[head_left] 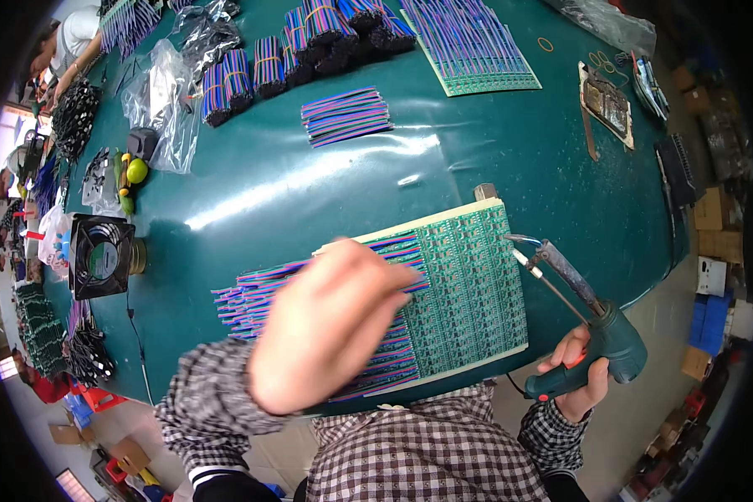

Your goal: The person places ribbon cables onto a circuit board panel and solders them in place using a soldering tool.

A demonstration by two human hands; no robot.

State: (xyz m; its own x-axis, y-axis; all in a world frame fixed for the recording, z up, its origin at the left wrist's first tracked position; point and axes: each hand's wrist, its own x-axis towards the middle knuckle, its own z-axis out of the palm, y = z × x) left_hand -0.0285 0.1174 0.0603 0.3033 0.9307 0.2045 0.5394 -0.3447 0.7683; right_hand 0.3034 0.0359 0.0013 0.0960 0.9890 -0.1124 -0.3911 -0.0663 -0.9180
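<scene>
My right hand (596, 383) is wrapped round the handle of a dark green soldering gun (624, 341) with a red trigger. Its metal tip lies over the right edge of a green circuit board panel (470, 280). Over the left part of this panel is my left hand (326, 314), slightly blurred, its fingers drawn together in a pinch beside the wire ends. What the fingers hold, if anything, cannot be made out. Rows of blue, red and black wires (247, 294) run leftward from the panel's left half, partly hidden under this hand.
Beyond the panel lies a loose pile of cut wires (345, 115), with bundled wires (314, 33) behind. Another wired panel (494, 82) sits far right, near a worn solder-stained tray (607, 105). A small black fan (102, 258) stands left; a metal block (485, 192) touches the panel's far edge.
</scene>
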